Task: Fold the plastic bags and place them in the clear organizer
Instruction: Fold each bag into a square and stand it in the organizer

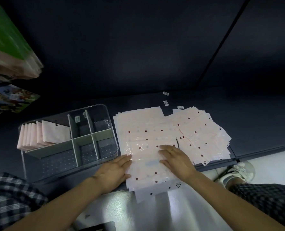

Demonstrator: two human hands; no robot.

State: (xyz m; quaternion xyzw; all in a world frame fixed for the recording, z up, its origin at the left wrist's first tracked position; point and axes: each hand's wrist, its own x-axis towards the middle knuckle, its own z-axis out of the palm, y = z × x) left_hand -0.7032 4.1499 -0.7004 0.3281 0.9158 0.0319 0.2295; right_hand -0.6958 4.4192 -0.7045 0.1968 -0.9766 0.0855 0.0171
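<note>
A pale pink plastic bag with dark dots (146, 165) lies on top of a spread pile of like bags (198, 130) on the dark shelf. My left hand (115, 170) lies flat on the bag's left edge, fingers straight. My right hand (176, 157) presses flat on its right part. The bag's near end hangs over the shelf's front edge. To the left stands the clear organizer (111, 114) with grey dividers. Several folded bags (43, 135) stand upright in its back-left compartment.
The dark shelf (255, 122) runs rightward, with small white labels (166, 103) behind the pile. Boxed goods (10, 52) hang at the far left. Below the shelf edge are a pale floor and my shoe (241, 170) at the right.
</note>
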